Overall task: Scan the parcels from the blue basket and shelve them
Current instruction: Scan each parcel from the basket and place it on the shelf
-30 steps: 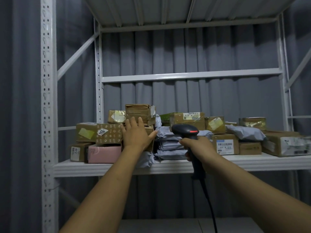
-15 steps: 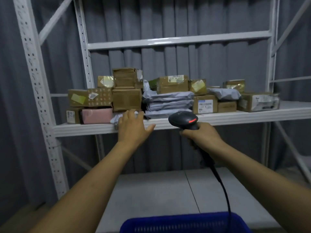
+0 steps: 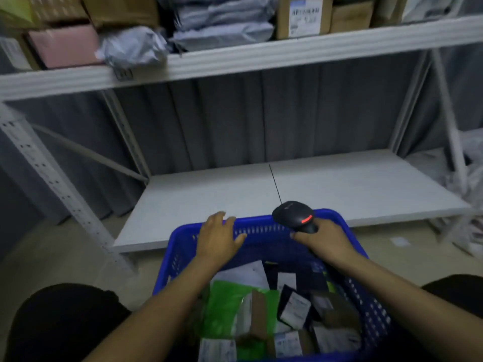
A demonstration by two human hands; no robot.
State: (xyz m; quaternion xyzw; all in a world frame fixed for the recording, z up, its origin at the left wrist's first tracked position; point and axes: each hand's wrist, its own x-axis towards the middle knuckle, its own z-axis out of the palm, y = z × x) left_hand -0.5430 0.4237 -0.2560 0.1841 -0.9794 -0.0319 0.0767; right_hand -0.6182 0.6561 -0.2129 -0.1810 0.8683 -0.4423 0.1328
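Note:
The blue basket (image 3: 183,246) sits low in front of me, filled with several parcels, among them a green mailer (image 3: 224,307) and small brown boxes with white labels (image 3: 292,309). My left hand (image 3: 218,237) hovers over the basket's far rim, empty, fingers spread. My right hand (image 3: 321,237) grips the black barcode scanner (image 3: 294,215), whose red light glows, above the basket's far right corner. Shelved parcels fill the upper shelf (image 3: 261,56): a pink box (image 3: 62,45), grey mailers (image 3: 222,24), a labelled brown box (image 3: 303,17).
The white lower shelf board (image 3: 287,194) lies just behind the basket. White perforated uprights (image 3: 47,173) stand at the left, another post (image 3: 449,126) at the right. Crumpled white plastic (image 3: 470,199) lies on the floor at the right. My dark-clad knees flank the basket.
My view has swung down from the upper shelf to the basket. My left hand left the shelved parcels and dropped to the basket's rim. The scanner hand came down with it.

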